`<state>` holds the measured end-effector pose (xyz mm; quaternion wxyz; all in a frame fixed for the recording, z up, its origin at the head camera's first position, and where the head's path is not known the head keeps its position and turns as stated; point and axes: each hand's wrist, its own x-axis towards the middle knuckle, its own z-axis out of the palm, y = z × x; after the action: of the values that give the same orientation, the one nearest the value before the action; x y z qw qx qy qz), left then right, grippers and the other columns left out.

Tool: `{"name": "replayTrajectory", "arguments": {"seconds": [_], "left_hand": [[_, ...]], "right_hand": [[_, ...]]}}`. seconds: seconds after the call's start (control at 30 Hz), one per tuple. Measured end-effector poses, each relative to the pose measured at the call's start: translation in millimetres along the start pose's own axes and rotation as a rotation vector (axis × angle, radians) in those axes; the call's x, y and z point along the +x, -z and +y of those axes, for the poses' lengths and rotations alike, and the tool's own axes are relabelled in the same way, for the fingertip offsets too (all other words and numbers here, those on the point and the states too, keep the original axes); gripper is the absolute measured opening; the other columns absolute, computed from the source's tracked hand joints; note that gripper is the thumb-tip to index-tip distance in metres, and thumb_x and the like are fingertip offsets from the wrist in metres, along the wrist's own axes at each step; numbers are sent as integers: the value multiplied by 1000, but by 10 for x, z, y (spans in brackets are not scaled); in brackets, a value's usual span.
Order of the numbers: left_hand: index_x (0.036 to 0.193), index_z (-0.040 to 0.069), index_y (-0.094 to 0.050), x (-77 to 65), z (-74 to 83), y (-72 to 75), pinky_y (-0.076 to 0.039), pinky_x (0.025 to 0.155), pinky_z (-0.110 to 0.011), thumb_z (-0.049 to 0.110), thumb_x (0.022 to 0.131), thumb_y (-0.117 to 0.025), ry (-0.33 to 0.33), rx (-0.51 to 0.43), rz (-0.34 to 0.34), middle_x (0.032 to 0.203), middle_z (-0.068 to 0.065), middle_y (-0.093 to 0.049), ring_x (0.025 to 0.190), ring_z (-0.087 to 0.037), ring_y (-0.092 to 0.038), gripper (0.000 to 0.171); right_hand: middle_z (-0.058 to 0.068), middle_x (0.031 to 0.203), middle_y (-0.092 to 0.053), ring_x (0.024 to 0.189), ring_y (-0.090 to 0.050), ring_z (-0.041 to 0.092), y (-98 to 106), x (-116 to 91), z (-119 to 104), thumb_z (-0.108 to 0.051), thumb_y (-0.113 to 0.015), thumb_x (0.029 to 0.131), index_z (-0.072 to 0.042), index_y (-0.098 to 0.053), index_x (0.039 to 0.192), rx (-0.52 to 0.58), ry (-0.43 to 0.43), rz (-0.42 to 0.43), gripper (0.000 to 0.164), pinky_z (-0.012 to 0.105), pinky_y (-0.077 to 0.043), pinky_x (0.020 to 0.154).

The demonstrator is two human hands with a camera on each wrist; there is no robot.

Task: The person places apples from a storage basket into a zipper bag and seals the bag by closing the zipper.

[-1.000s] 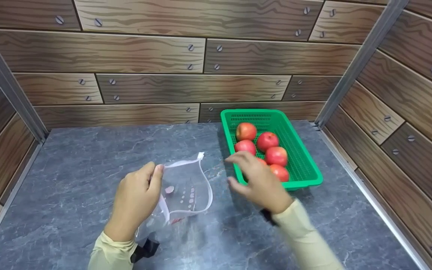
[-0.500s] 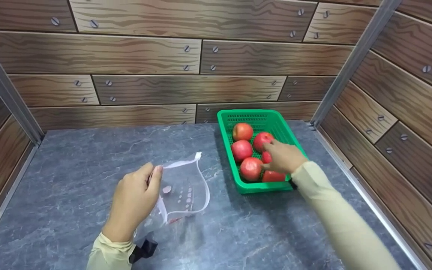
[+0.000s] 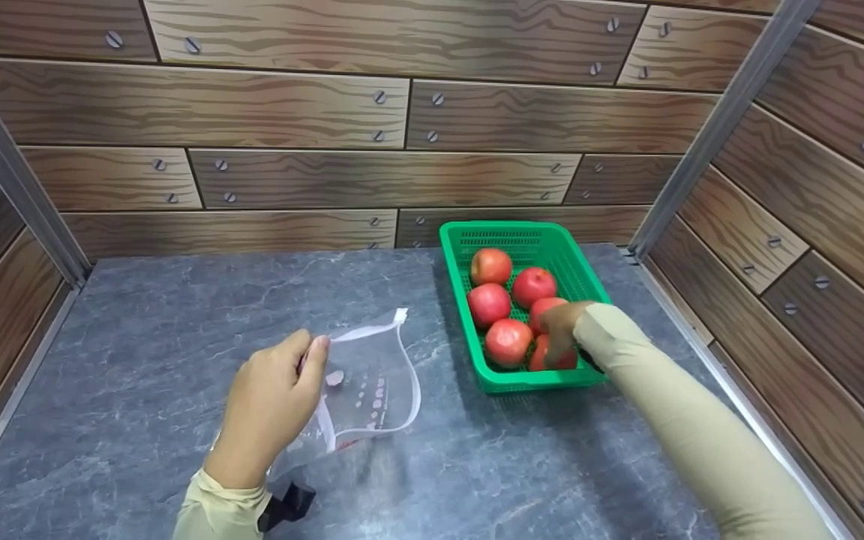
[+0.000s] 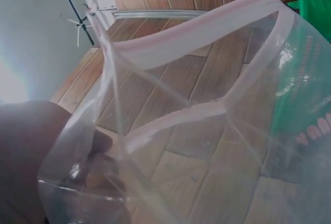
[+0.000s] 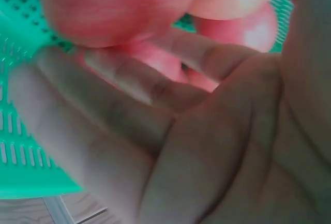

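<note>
My left hand [image 3: 263, 409] pinches the left edge of a clear plastic zip bag [image 3: 383, 390] with a white zip strip and slider. The mouth of the bag gapes, as the left wrist view also shows, where the pale strip [image 4: 201, 32] spreads into a loop. Inside a green plastic basket [image 3: 544, 381] lie several red apples [image 3: 508, 343]. My right hand [image 3: 563, 330] reaches in over the apples at the front right. In the right wrist view its fingers [image 5: 114, 100] stretch out beneath a red apple [image 5: 119, 6], fingertips right at its skin.
The grey marbled tabletop [image 3: 199, 315] is bounded by wood-patterned walls [image 3: 297, 112] at the back and sides. A metal post [image 3: 702, 142] stands in the back right corner behind the basket. A black strap [image 3: 289, 504] is at my left wrist.
My right hand has moved from the basket's left rim across to the apples at its front right and down among them. The left hand keeps holding the bag in place.
</note>
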<state>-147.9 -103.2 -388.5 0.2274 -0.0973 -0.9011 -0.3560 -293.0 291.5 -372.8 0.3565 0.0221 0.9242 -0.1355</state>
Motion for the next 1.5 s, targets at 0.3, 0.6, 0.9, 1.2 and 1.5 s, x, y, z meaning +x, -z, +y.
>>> {"name": "replayTrajectory", "arguments": {"seconds": [0.3, 0.6, 0.9, 1.2, 1.5], "left_hand": [[67, 18, -36, 10, -30, 0, -23, 50, -29, 20, 103, -60, -2, 7, -7, 59, 10, -24, 52, -9, -25, 44], [67, 18, -36, 4, -33, 16, -24, 50, -29, 21, 103, -61, 27, 3, -2, 59, 9, -25, 52, -9, -28, 44], [67, 18, -36, 0, -26, 15, -23, 51, -29, 22, 104, -60, 24, 1, -16, 59, 10, -24, 52, -7, -25, 44], [67, 19, -37, 0, -27, 24, -24, 50, -30, 22, 103, -61, 21, 4, -4, 59, 9, -25, 52, -9, -28, 43], [67, 19, -36, 3, -30, 59, -24, 51, -29, 23, 103, -61, 17, -5, -1, 59, 10, -24, 53, -8, -26, 44]], "right_hand": [[5, 110, -61, 96, -54, 24, 79, 67, -186, -14, -88, 70, -23, -75, 102, -333, 21, 37, 35, 32, -49, 72], [1, 102, -68, 92, -61, 22, 127, 164, -235, -30, -94, 71, -22, -75, 103, -414, 62, 1, 38, 34, -52, 74], [-1, 99, -69, 94, -60, 20, 117, 184, -214, -34, -93, 72, -22, -77, 103, -413, 59, -6, 36, 32, -50, 77], [2, 101, -70, 95, -63, 22, 115, 160, -242, -37, -94, 71, -21, -76, 104, -351, 8, 36, 41, 35, -54, 77], [7, 109, -66, 101, -58, 25, 93, 152, -241, -34, -94, 72, -21, -75, 108, -284, -25, -4, 43, 37, -52, 82]]}}
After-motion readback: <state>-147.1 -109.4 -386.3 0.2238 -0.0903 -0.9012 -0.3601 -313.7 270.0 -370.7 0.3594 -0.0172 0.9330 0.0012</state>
